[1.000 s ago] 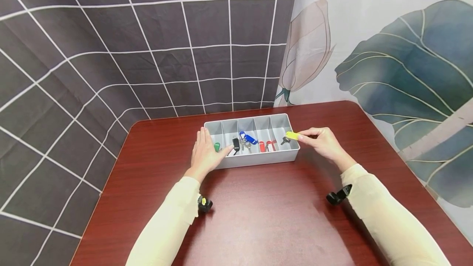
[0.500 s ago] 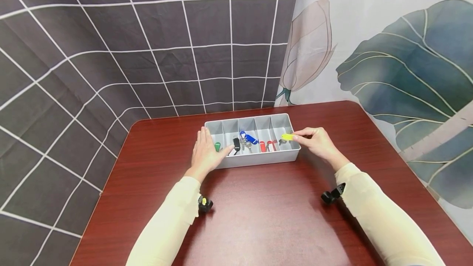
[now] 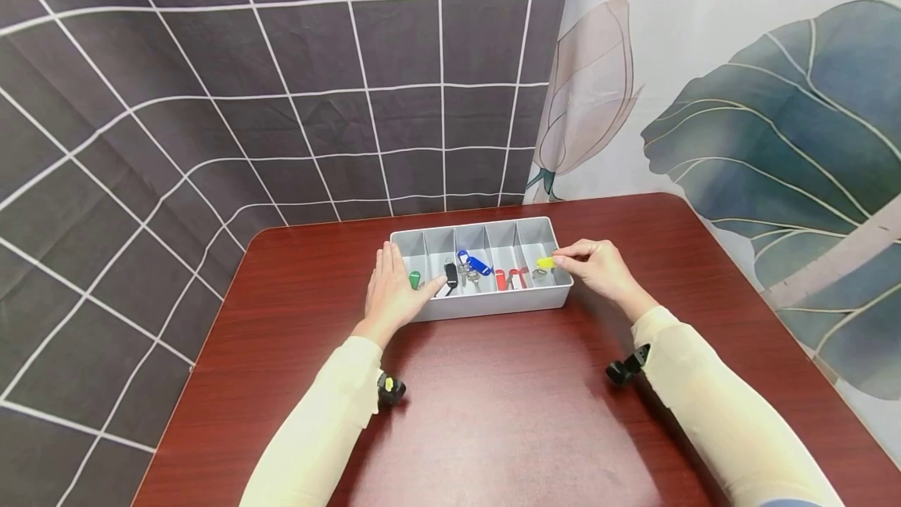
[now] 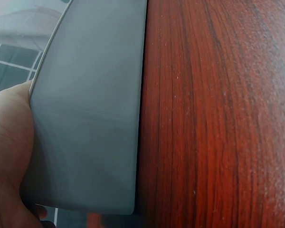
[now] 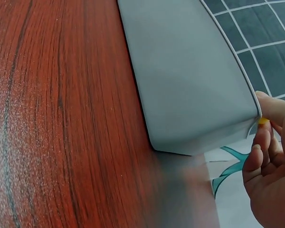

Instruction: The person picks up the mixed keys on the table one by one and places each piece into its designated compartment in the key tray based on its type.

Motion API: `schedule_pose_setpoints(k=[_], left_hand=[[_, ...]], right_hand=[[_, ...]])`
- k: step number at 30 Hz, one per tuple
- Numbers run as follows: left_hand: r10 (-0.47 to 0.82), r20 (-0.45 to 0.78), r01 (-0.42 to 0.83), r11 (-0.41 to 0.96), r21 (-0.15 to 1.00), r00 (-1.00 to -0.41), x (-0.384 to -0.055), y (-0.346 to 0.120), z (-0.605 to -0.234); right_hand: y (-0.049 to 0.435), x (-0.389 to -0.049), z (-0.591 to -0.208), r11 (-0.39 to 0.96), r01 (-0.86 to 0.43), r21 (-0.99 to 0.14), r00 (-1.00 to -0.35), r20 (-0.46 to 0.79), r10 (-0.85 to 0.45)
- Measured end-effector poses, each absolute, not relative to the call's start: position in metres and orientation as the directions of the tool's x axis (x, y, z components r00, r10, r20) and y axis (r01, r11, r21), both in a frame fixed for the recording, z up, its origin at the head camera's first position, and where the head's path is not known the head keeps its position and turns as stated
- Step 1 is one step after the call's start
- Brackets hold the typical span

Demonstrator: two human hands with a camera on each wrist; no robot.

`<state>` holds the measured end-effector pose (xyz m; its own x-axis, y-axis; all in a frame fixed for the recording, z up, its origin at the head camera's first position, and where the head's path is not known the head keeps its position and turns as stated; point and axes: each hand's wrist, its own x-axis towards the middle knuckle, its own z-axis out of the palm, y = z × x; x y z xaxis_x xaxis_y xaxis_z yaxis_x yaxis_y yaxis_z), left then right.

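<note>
A grey compartment tray stands near the table's back edge. My right hand pinches a yellow key tag between thumb and fingers over the rightmost compartment, and a metal key ring shows just below the tag. In the right wrist view only a sliver of the yellow tag peeks out behind the tray's corner. My left hand rests on the tray's left end, fingers straight along that side and thumb over the front rim.
Other compartments hold a green key tag, a black key tag, blue key tags and red key tags, some with keys. A tiled-pattern curtain hangs behind the dark red table.
My right hand has moved slightly left and in over the right compartment with the yellow key tag, and the key has sunk lower. The left hand and tray stay put.
</note>
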<state>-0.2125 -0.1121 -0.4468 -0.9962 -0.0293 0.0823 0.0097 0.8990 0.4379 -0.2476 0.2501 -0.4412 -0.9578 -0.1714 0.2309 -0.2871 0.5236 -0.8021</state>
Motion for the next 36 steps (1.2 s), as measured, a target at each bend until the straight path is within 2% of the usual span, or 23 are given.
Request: schedule_pose_setpoints(k=[24,30,36], left_hand=[[-0.006,0.085,0.031,0.9,0.434,-0.996,-0.216,-0.105,-0.448],[-0.01,0.098,0.038,0.876,0.48,-0.995,-0.218,-0.113,-0.448],[0.055,0.108,0.102,0.858,0.503,-0.993,-0.217,-0.13,-0.43]], right_hand=[[0.248,-0.246,-0.447,0.636,-0.323,-0.701,-0.941,0.311,-0.135],[0.248,-0.241,-0.442,0.613,-0.304,-0.729,-0.948,0.295,-0.119],[0.254,-0.233,-0.436,0.581,-0.283,-0.763,-0.956,0.273,-0.108]])
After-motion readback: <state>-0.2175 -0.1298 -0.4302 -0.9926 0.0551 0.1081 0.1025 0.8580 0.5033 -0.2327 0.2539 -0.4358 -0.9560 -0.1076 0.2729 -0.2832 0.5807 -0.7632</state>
